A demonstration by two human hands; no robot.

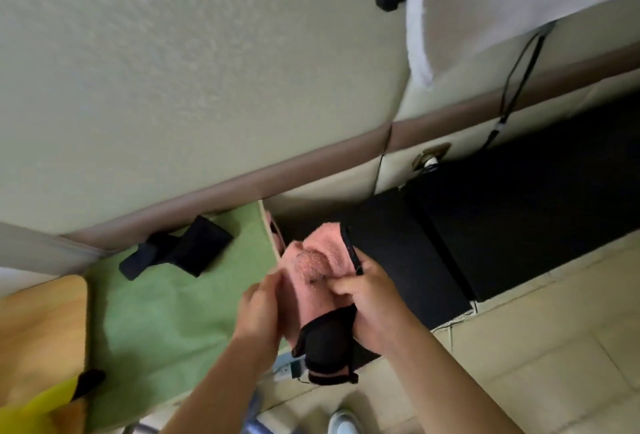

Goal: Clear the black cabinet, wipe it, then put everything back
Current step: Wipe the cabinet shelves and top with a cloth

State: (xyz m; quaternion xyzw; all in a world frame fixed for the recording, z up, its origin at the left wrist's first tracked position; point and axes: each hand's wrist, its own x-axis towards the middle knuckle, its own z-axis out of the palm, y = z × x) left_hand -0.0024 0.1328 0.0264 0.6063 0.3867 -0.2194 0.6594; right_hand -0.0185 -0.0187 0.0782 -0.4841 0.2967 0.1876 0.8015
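Observation:
The low black cabinet (502, 219) runs along the wall at the right, its top bare. Over its left end both my hands hold a pink cloth (311, 260). My right hand (367, 298) grips the cloth together with a thin black phone-like object (353, 250), and a black pouch (329, 350) hangs below that hand. My left hand (259, 312) pinches the cloth's left side. Two black items (180, 250) lie on the green surface (166, 312) to the left.
A wooden board (38, 323) and a yellow object (38, 409) sit at the lower left. A white towel (485, 1) hangs at the upper right, with cables (516, 87) dropping behind the cabinet. Pale tiled floor (536, 347) lies in front, and a power strip (287, 368) lies below my hands.

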